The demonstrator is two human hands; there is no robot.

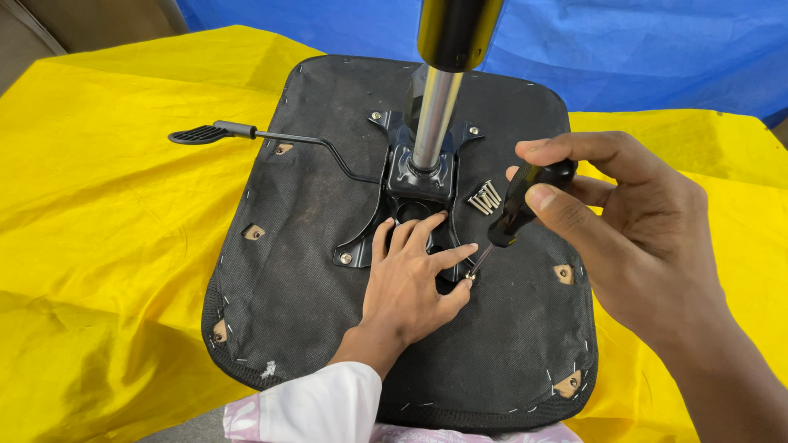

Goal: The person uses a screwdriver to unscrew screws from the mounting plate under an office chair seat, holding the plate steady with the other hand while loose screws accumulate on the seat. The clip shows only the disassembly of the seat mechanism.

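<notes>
— Black-handled screwdriver point(525, 205), gripped by the right hand point(640, 238), tips into a screw point(470, 277) at the plate's point(361, 242) four o'clock corner.

— Left hand point(410, 283)?

— Fingers spread, steadying that screw; small, slippery, likely best pinched by its head.
</notes>
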